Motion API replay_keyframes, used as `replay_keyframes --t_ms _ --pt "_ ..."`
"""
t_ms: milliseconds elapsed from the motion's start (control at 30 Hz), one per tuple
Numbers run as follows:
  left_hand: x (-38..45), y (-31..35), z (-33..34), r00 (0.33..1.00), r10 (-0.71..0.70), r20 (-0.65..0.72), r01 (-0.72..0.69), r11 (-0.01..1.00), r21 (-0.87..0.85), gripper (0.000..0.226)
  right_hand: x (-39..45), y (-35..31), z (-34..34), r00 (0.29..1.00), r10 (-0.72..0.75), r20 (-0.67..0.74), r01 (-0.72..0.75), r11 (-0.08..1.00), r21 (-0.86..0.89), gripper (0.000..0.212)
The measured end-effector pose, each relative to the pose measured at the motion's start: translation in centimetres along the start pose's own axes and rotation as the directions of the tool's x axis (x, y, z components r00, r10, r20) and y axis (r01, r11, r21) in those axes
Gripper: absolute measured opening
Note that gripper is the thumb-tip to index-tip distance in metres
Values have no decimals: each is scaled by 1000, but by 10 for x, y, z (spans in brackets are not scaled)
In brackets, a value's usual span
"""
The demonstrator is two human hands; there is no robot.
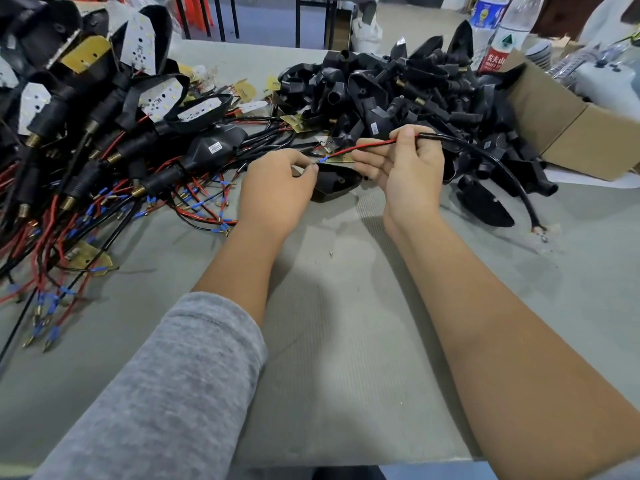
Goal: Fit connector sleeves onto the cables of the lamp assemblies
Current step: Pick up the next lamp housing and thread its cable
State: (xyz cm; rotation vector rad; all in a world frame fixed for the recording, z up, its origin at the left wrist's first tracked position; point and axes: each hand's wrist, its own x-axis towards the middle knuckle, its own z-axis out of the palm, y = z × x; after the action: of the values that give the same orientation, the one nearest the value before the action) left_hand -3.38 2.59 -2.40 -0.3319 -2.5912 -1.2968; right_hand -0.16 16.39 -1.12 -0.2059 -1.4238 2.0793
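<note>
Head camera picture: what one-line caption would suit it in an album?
Two hands, left and right, hold a red wire between piles of lamp parts on a grey table.

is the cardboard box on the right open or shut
Open: the cardboard box has its flap up, though its contents are out of sight.

Two hands work at the middle, the left hand [277, 183] and the right hand [408, 168], with one red wire [367, 147] between them, one cardboard box [568, 133] and two plastic bottles [498, 32] beyond the right hand, and lamp assemblies [104, 109] too heaped to count.
</note>
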Motion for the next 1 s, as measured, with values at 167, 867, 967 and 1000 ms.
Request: replay_keyframes --t_ms 167,867,967,1000 --pt "5 -3 0 993 -120 15 118 939 -324 12 2 0 -1 998 -17 -56 17 1000 -7 16" --pt "6 6 3 971 -211 114 202 459 -865 36 -8 1 3 988 110 111 -88 979 -184 19" --pt "6 7 1 955 -270 119 196 279 -940 60 -8 -1 2 985 124 117 -95 969 -229 18" --pt "7 7 0 948 -294 123 190 214 -958 65 -8 -1 2 985 126 119 -96 968 -233 17"
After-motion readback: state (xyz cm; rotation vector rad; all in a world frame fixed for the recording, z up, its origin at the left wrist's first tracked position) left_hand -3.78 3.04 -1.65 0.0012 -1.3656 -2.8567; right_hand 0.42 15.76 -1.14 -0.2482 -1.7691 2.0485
